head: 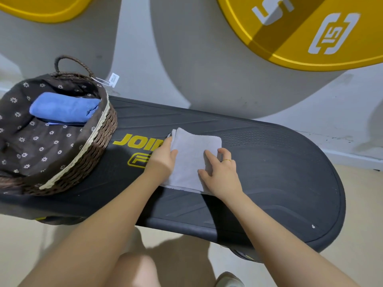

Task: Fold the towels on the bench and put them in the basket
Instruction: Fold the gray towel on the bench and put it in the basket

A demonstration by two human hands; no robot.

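Observation:
A folded grey towel (192,154) lies on the black bench (269,172), near its middle. My left hand (162,160) grips the towel's left edge, fingers curled around it. My right hand (219,172) presses flat on the towel's right side, fingers spread; it wears a gold ring. A brown woven basket (97,150) with a flowered brown lining stands on the bench's left end. A folded blue towel (64,107) lies inside the basket, toward its far side.
Large yellow weight plates (300,34) hang on the grey wall behind the bench. A paper tag (114,79) dangles from the basket's handle. My knees and a shoe show below the bench's front edge, over a beige floor.

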